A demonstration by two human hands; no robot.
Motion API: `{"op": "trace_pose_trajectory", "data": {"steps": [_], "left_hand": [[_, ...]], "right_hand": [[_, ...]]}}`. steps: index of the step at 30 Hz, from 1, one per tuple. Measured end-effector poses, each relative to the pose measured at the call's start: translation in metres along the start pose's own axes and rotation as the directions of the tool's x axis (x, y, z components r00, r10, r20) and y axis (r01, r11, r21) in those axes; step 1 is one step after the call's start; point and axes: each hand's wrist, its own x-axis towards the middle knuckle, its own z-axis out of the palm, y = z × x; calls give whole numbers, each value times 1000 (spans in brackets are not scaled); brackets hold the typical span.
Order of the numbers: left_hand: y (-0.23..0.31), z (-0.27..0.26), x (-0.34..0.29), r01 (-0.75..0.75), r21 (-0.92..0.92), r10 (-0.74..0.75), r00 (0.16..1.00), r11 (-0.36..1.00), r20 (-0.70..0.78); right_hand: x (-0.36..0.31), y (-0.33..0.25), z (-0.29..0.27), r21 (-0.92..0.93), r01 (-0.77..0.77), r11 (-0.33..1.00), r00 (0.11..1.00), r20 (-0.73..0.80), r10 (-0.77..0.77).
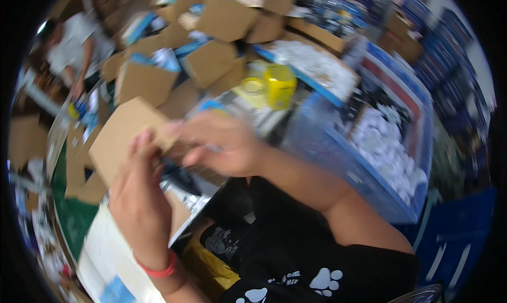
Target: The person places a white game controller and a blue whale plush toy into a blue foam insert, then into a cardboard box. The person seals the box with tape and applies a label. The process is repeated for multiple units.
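Observation:
A brown cardboard box with a raised flap is between my hands, over the near end of the work table. My left hand, with a red band at its wrist, is closed against the box's near side. From the right, my right hand reaches across, its fingers at the flap's edge and its thumb lower down. Motion smears that hand. Something dark shows under the hands, at the box's opening, too blurred to name.
Several opened cardboard boxes crowd the far side. A yellow tape roll stands beyond my right hand. At right is a blue crate with white parts. Another person works at the far left. White sheeting covers the near left.

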Motion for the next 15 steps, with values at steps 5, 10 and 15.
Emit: {"op": "trace_pose_trajectory", "data": {"steps": [5, 10, 15], "left_hand": [[-19, -11, -12, 81, 8, -81, 997, 997, 15], [-34, -26, -20, 63, 56, -67, 995, 996, 71], [-31, -19, -28, 69, 56, -68, 998, 996, -16]], "right_hand": [[20, 3, 36, 319, -122, 940, 992, 82, 101], [45, -18, 26, 203, -105, 974, 975, 214, 60], [38, -14, 43, 94, 35, 995, 986, 161, -50]]}}
